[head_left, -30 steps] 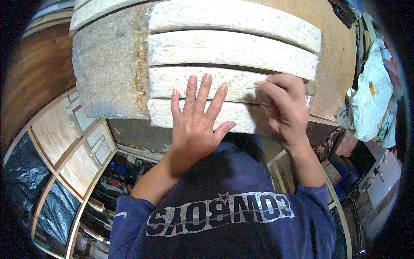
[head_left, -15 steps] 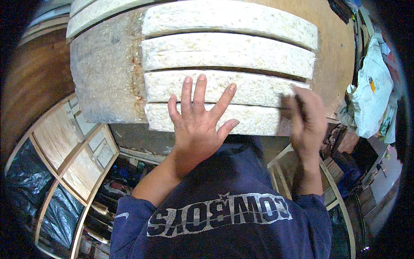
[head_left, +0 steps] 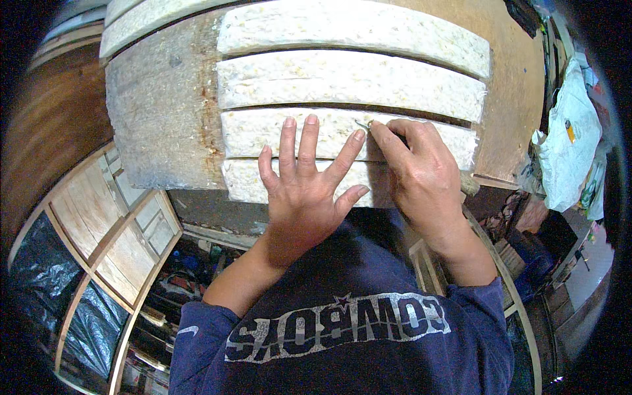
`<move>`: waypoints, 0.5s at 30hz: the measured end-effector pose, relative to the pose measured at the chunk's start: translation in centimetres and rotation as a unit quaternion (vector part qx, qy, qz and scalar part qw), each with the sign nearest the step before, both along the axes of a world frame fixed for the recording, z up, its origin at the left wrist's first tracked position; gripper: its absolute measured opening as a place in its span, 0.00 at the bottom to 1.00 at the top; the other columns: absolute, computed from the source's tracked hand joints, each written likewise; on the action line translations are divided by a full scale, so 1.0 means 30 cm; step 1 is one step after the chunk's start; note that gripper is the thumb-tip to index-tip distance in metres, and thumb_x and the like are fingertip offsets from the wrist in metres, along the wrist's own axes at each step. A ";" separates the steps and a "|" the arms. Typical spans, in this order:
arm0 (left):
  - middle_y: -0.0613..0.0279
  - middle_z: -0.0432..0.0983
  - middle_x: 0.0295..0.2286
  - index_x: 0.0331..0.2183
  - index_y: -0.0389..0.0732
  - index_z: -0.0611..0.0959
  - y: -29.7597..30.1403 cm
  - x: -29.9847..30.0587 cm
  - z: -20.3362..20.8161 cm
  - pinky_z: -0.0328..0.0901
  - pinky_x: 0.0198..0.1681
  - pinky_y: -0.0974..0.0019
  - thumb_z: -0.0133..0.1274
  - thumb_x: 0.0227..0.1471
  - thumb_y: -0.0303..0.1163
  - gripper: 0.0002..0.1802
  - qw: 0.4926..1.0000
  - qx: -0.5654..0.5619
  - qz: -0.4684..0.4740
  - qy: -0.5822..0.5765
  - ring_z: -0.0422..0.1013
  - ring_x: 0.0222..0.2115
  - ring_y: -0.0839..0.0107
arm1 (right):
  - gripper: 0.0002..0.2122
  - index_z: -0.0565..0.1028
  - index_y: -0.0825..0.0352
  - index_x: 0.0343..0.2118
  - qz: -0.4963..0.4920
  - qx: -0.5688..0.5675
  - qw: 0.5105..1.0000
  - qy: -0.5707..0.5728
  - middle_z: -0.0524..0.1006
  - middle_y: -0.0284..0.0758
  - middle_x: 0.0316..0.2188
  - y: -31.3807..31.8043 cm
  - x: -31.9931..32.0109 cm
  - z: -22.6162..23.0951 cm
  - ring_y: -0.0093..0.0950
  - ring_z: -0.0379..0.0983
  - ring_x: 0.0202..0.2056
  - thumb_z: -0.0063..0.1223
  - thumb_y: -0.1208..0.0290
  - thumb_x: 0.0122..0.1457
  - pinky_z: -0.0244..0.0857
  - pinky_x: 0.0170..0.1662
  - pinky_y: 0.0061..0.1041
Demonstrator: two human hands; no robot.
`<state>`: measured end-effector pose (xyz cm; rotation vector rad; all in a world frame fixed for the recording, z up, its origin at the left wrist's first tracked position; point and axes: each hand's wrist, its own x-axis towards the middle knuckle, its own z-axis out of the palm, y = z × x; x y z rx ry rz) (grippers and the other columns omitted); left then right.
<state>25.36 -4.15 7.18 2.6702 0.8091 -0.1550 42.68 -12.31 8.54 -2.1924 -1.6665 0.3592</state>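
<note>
Several long white slabs speckled with yellowish bits, looking like tempeh, lie side by side across a wooden board. My left hand [head_left: 304, 181] rests flat, fingers spread, over the nearest slab [head_left: 245, 179] and the second-nearest slab [head_left: 253, 131]. Just right of its index fingertip, my right hand [head_left: 421, 172] is closed in a pinch. Out of that pinch pokes a small, thin, dark metal tool [head_left: 361, 124], its tip at the surface of the second-nearest slab. Most of the tool is hidden by the fingers, so its exact kind does not show.
Beyond these lie two more slabs [head_left: 342, 78], [head_left: 355, 26]; others sit at the upper left. Bare worn board [head_left: 161, 112] shows on the left. A pale plastic bag [head_left: 567, 141] hangs at the right. Wooden frames [head_left: 99, 243] with dark plastic stand at the lower left.
My right hand has moved left from the slabs' right end to beside my left hand, and the thin metal tool now shows in its fingers. My left hand has stayed nearly still.
</note>
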 end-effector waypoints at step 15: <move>0.46 0.46 0.65 0.62 0.63 0.69 -0.001 -0.032 -0.007 0.38 0.62 0.33 0.57 0.50 0.57 0.39 1.000 -0.004 -0.014 0.002 0.40 0.67 0.44 | 0.05 0.73 0.67 0.29 -0.038 -0.035 0.999 -0.010 0.71 0.42 0.29 0.020 -0.043 0.050 0.41 0.72 0.34 0.52 0.73 0.50 0.69 0.35 0.40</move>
